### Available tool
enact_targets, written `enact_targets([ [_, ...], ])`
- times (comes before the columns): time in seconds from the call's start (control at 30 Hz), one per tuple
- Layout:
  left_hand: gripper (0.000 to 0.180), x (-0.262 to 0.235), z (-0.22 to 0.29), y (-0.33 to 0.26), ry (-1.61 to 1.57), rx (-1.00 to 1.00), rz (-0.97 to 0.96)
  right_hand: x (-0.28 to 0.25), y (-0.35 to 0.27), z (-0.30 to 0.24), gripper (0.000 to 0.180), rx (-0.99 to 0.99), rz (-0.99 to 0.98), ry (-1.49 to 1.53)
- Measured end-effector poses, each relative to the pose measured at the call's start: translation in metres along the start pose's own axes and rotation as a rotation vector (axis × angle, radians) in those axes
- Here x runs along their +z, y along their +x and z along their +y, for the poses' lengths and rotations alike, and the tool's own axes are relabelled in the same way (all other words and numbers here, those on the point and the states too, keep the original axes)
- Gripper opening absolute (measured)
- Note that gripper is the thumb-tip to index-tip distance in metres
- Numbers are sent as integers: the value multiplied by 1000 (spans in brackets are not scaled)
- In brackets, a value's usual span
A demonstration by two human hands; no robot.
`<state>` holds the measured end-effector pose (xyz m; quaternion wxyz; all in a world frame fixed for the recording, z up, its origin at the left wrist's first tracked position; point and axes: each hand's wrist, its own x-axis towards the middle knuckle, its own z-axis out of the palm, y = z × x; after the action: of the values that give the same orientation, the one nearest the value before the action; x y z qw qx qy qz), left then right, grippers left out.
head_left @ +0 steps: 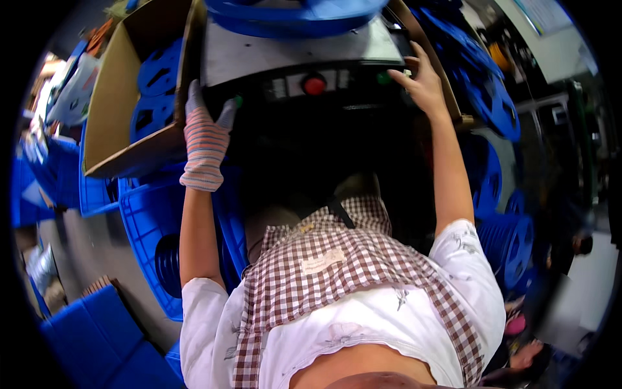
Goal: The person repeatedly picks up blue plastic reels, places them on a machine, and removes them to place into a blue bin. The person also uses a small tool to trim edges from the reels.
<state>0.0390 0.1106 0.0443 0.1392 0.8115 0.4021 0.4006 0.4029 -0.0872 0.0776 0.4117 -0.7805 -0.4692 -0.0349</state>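
Observation:
In front of me stands a machine with a pale metal top (259, 55) and a dark front panel. A red button (314, 85) sits mid-panel, between a green button (239, 101) at the left and another green button (385, 78) at the right. My left hand (206, 139), in a striped knit glove with grey fingertips, has its thumb at the left green button and its fingers stretched along the machine's side. My bare right hand (424, 84) spreads its fingers at the right corner, the thumb by the right green button. A blue round plastic part (298, 23) lies over the metal top.
A cardboard box (107, 129) holding blue discs (155, 97) stands left of the machine. Below it is a blue crate (146, 214). More blue discs (495, 110) are piled at the right, with a stack of blue reels (508, 249) lower down. A person's hand (526, 353) shows at the lower right.

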Motion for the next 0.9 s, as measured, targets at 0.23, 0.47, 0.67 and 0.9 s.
enact_targets([
  [0.23,60,42,-51,25,15,-22,-29,41,20,26,75,-91,96,-142],
  [0.47,60,39,-39,-1,-214,-273,12,3,-16,-8,40,-110,117,126],
  [0.67,50,10,-23,-76,-335,-163,198,-84,-82,111,22,262,354,-74],
  [0.9,35,36,24,-113,-520,-152,-26,-151,-86,216,53,501,117,-628],
])
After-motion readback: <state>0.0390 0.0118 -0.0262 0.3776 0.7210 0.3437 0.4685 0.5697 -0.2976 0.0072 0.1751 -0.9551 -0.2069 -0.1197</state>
